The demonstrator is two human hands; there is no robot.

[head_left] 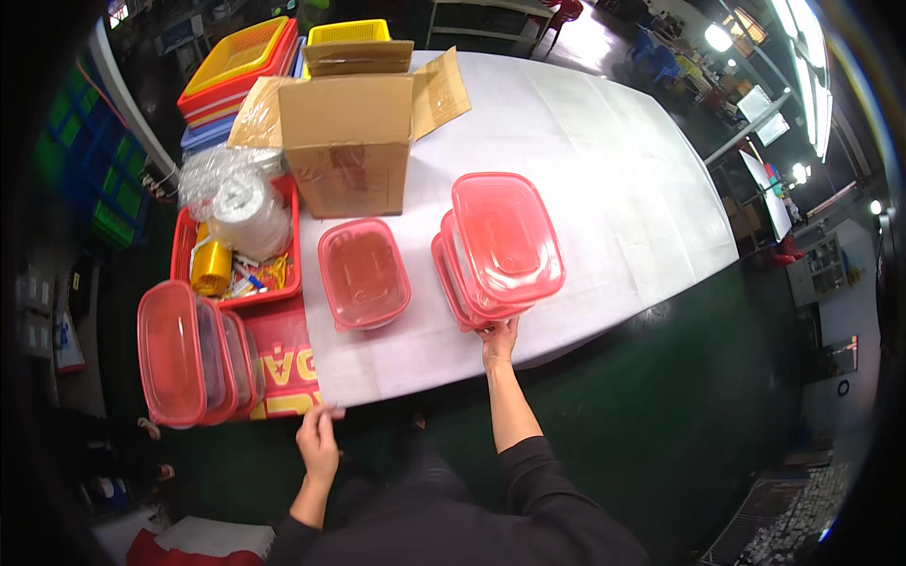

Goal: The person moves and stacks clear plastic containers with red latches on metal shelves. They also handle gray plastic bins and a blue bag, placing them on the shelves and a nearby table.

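My right hand (pixel 500 341) grips the near lower edge of a stack of clear plastic food containers (pixel 510 241) with red lids; its fingertips are partly hidden beneath the stack. Left of that stack, a single red-lidded food container (pixel 364 274) rests on the white-covered table. My left hand (pixel 319 441) is at the table's front edge, fingers apart and holding nothing. Nearest to it, on the left, another stack of red-lidded containers (pixel 175 354) leans with its lids facing left.
An open cardboard box (pixel 347 141) stands at the back of the table (pixel 604 179). Beside it a red crate (pixel 179 247) holds a plastic film roll (pixel 247 212) and yellow tape (pixel 211 267). Yellow, red and blue baskets (pixel 241 61) are stacked behind. A red printed sheet (pixel 286 363) lies front left.
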